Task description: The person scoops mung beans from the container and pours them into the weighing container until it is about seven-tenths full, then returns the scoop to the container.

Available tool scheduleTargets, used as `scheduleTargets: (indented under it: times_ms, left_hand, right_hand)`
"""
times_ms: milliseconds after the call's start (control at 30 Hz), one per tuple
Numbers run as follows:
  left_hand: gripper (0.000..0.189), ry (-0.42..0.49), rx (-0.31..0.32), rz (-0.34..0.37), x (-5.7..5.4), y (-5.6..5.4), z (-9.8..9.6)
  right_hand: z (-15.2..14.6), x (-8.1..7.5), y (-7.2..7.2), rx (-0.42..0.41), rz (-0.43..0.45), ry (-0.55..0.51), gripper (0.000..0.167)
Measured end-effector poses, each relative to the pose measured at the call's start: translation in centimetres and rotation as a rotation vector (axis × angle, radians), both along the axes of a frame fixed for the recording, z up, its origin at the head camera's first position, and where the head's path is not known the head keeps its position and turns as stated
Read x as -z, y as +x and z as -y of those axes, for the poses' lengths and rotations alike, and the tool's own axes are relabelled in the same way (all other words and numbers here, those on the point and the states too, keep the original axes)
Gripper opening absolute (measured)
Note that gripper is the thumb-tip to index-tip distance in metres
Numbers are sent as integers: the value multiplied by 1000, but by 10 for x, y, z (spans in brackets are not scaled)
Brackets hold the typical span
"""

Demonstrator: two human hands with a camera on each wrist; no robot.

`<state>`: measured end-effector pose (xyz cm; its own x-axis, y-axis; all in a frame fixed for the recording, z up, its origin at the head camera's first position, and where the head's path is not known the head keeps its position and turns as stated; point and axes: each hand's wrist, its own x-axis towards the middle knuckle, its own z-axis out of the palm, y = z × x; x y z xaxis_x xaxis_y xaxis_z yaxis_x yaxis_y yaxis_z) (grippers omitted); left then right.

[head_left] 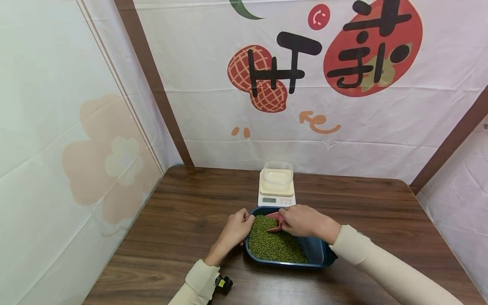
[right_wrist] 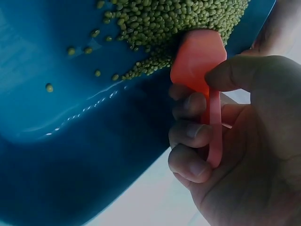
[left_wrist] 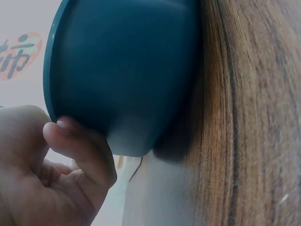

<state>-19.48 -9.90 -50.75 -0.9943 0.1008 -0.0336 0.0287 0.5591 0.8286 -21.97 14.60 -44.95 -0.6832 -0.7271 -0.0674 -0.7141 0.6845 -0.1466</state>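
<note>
A dark blue tray [head_left: 315, 250] on the table holds a heap of green mung beans [head_left: 272, 243], piled toward its left side. My left hand [head_left: 237, 228] grips the tray's left rim; in the left wrist view its fingers curl at the edge of the tray wall [left_wrist: 122, 66]. My right hand [head_left: 305, 221] grips a pink scoop [head_left: 275, 220] by its handle, above the tray's back part. The right wrist view has the scoop [right_wrist: 200, 59] with its front edge in the beans [right_wrist: 174, 21], fingers and thumb wrapped on the handle.
Just behind the tray stands a white kitchen scale [head_left: 276, 201] with a clear plastic container [head_left: 277, 176] on it. A few loose beans lie on the tray floor. The brown wooden table [head_left: 183, 220] meets a printed cloth [head_left: 213, 152] at the back.
</note>
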Motion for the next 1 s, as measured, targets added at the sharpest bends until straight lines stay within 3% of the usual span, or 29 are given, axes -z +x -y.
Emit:
scheduleTargets:
  times_ms: [733, 833, 1000]
  left_hand:
    - [27, 4, 7, 18, 1, 1, 2]
    - [27, 13, 14, 25, 1, 0, 2]
    - [26, 19, 19, 28, 1, 0, 2]
  right_hand:
    - [17, 2, 2, 41, 84, 52, 18]
    - [18, 3, 3, 65, 117, 55, 13]
    - [17, 4, 3, 87, 166, 51, 19]
